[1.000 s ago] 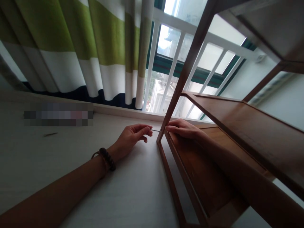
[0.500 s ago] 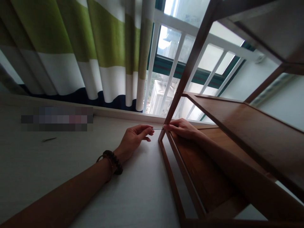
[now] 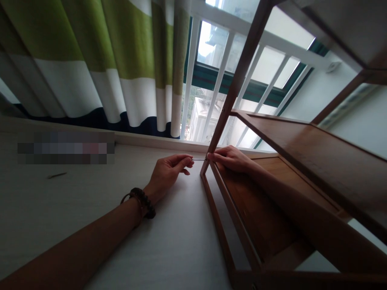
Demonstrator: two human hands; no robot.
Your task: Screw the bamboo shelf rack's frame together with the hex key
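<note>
My left hand point(image 3: 169, 173), with a dark beaded bracelet on its wrist, pinches a thin metal rod point(image 3: 198, 160), perhaps a hex key. The rod points right, and its far end meets the lower part of a brown wooden shelf's upright post point(image 3: 223, 108). On the other side of that post, my right hand point(image 3: 231, 158) closes its fingertips on the wood beside the rod's end. Its forearm reaches in over the shelf's lowest board point(image 3: 256, 201). Whatever the rod's tip sits in is too small to make out.
The shelf's middle board point(image 3: 302, 137) slants across the right side. A small thin metal piece point(image 3: 57, 175) lies on the pale surface point(image 3: 99, 201) at left, near a blurred-out patch point(image 3: 66, 148). Behind are a green-and-white curtain point(image 3: 133, 60) and white window bars point(image 3: 222, 68).
The view has shifted slightly, so everything appears a little further up and left. Both hands keep their places at the post, the left still pinching the rod.
</note>
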